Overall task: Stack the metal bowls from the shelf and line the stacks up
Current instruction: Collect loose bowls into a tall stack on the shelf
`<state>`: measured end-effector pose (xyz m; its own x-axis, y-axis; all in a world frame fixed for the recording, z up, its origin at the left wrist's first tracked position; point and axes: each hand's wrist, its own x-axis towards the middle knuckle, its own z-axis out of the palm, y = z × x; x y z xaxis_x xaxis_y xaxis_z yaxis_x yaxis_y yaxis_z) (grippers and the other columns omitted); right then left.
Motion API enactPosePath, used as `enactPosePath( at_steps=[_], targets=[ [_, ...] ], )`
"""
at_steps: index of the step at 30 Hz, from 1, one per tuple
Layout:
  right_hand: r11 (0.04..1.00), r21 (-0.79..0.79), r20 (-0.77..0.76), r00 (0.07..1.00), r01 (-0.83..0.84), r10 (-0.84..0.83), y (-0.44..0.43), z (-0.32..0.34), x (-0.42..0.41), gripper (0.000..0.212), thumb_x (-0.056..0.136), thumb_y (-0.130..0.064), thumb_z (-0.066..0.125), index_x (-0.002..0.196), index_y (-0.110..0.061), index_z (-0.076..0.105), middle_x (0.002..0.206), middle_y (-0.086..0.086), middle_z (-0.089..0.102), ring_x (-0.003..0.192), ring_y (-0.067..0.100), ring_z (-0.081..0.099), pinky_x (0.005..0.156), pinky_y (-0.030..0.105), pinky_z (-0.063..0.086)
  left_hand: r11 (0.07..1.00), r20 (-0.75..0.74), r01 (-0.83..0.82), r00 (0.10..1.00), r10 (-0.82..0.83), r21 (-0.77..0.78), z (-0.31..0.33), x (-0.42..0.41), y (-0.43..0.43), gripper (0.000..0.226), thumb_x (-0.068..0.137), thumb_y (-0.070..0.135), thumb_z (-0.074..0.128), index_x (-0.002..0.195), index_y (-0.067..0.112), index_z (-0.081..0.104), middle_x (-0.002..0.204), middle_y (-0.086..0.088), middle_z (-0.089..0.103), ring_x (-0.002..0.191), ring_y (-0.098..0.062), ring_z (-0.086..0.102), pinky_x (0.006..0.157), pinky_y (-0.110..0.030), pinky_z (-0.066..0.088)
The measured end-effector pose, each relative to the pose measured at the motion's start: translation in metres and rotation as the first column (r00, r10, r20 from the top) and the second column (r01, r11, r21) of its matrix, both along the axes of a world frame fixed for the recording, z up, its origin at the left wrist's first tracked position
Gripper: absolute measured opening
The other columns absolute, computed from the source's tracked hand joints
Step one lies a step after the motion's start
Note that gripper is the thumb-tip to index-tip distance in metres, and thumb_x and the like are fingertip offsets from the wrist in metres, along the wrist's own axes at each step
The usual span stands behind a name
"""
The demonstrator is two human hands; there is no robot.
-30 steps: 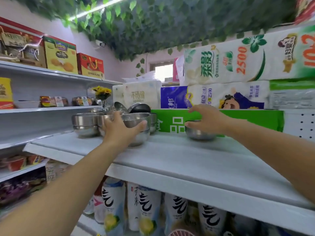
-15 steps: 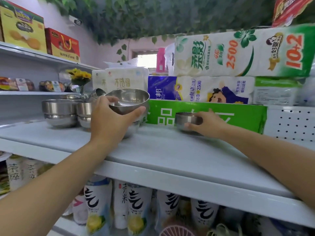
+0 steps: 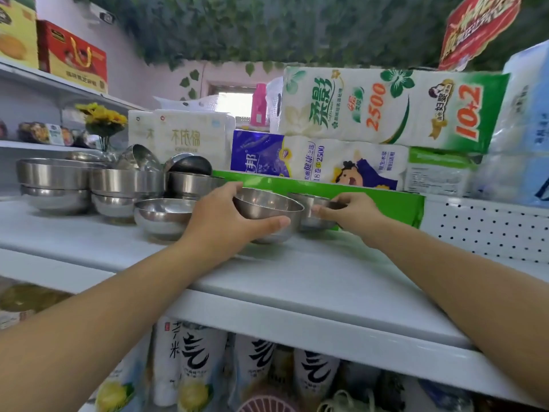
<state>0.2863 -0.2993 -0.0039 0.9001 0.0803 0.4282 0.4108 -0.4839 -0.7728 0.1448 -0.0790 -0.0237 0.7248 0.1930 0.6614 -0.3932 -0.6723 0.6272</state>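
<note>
A white shelf [image 3: 297, 278] ran across the shop at chest height, with a dotted white back panel [image 3: 490, 227] at its right end. On it the left hand [image 3: 219, 221] gripped a bowl [image 3: 267, 203], thumb along the near wall and fingers curled behind the rim. The bowl sat low over the middle of the shelf; whether it touched the surface could not be told. Just beside it, the right hand [image 3: 353, 212] pinched the rim of a smaller bowl [image 3: 315, 209] that stood against a long green box [image 3: 371, 200].

To the left a single bowl [image 3: 163, 215] stood alone on the shelf. Behind it stood two stacks of bowls [image 3: 53, 179], with more bowls tilted loosely at the back. Tissue packs [image 3: 386, 108] were piled above the green box, and yellow flowers [image 3: 101, 117] stood near the wall. Green leaves [image 3: 267, 25] covered the ceiling, a red box [image 3: 74, 58] sat on a high side shelf, and bottles [image 3: 202, 358] filled the row below.
</note>
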Motion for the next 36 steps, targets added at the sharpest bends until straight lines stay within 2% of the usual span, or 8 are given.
enactPosePath(
  at_steps=[5,8,15,20,23,28,32,36],
  targets=[
    [0.996,0.058,0.083,0.995,-0.068,0.063,0.002,0.011,-0.009,0.031,0.079,-0.044,0.084,0.088,-0.018,0.07,0.08,-0.004,0.064,0.074,0.014,0.058,0.068,0.027,0.049,1.0,-0.074,0.018,0.997,-0.019,-0.015,-0.002,0.003,0.006,0.085,0.057,0.061,0.087,0.126,0.04,0.041,0.101,0.036,0.048,0.095,0.009,0.052,0.071,-0.006,0.035],
    [0.98,0.133,0.136,0.982,-0.149,0.131,0.009,0.017,-0.016,0.033,0.079,-0.045,0.084,0.095,-0.018,0.072,0.09,-0.006,0.065,0.088,0.017,0.064,0.086,0.038,0.057,0.998,-0.108,0.045,0.993,-0.051,-0.053,-0.005,0.007,0.014,0.106,0.051,0.066,0.087,0.137,0.033,0.033,0.117,0.029,0.055,0.109,0.002,0.055,0.081,-0.012,0.038],
    [0.925,0.097,0.217,0.915,-0.368,0.342,0.023,0.02,-0.039,0.023,0.079,-0.043,0.083,0.088,-0.026,0.07,0.103,-0.001,0.076,0.104,0.017,0.069,0.092,0.033,0.053,0.994,-0.225,0.08,0.97,-0.094,-0.07,-0.004,0.008,0.01,0.132,0.065,0.056,0.083,0.158,0.019,-0.003,0.129,0.022,0.04,0.121,0.0,0.039,0.091,-0.014,0.031],
    [0.9,0.009,0.16,0.889,-0.437,0.43,0.024,0.018,-0.045,0.021,0.079,-0.041,0.084,0.09,-0.028,0.07,0.102,-0.01,0.075,0.108,0.011,0.068,0.09,0.029,0.055,0.998,-0.288,0.026,0.957,-0.042,-0.057,-0.005,0.011,0.012,0.091,0.069,0.062,0.078,0.138,0.017,0.04,0.116,0.021,0.056,0.108,-0.004,0.054,0.07,-0.009,0.036],
    [0.893,0.001,0.148,0.883,-0.45,0.445,0.029,0.012,-0.04,0.025,0.078,-0.039,0.085,0.095,-0.026,0.073,0.103,-0.011,0.072,0.11,0.008,0.066,0.087,0.024,0.053,0.995,-0.29,0.095,0.952,-0.093,-0.006,-0.007,0.016,0.019,0.065,0.075,0.064,0.072,0.128,0.027,0.061,0.11,0.022,0.069,0.104,0.004,0.063,0.081,-0.008,0.044],
    [0.885,0.017,0.095,0.882,-0.465,0.461,0.031,0.009,-0.042,0.045,0.078,-0.043,0.084,0.117,-0.03,0.065,0.121,-0.006,0.068,0.113,0.012,0.065,0.07,0.015,0.053,0.996,-0.266,0.085,0.96,-0.084,-0.009,-0.01,0.017,0.019,0.061,0.078,0.063,0.069,0.126,0.026,0.061,0.113,0.018,0.068,0.101,0.007,0.059,0.078,-0.008,0.039],
    [0.886,0.007,0.036,0.885,-0.464,0.464,0.031,0.007,-0.043,0.091,0.067,-0.058,0.083,0.147,-0.039,0.045,0.137,-0.005,0.063,0.126,0.013,0.059,0.082,0.023,0.053,0.995,-0.301,0.06,0.953,-0.035,0.074,-0.01,0.018,0.019,0.064,0.082,0.067,0.061,0.128,0.024,0.061,0.119,0.013,0.067,0.106,-0.005,0.059,0.078,-0.012,0.038],
    [0.901,-0.031,-0.056,0.9,-0.433,0.431,0.029,0.006,-0.042,0.092,0.083,-0.056,0.074,0.159,-0.036,0.025,0.143,-0.007,0.052,0.131,0.016,0.052,0.083,0.027,0.049,0.973,-0.31,-0.029,0.945,0.101,0.228,-0.01,0.026,0.02,0.068,0.087,0.069,0.051,0.129,0.016,0.059,0.118,0.004,0.068,0.111,-0.016,0.06,0.086,-0.024,0.037]
  ],
)
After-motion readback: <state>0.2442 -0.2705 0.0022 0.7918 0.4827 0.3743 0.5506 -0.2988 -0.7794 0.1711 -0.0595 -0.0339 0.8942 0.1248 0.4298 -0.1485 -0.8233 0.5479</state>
